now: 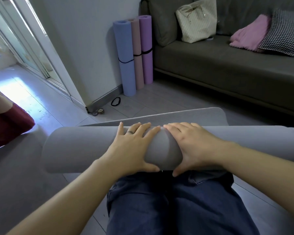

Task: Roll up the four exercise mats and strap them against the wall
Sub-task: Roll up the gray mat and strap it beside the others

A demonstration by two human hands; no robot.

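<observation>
Left hand (134, 147) and right hand (195, 146) press open-fingered on the grey mat roll (78, 148), whose long axis runs left-right.

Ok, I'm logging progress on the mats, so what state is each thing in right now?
grey mat: mostly rolled, short flat tail left, no strap.
blue mat: rolled, strapped, upright at the wall.
pink mat: rolled, strapped, upright.
purple mat: rolled, strapped, upright beside the sofa.
black strap: loose loop on the floor.
left hand: flat on the grey mat, pressing.
right hand: flat on the grey mat, pressing.
</observation>
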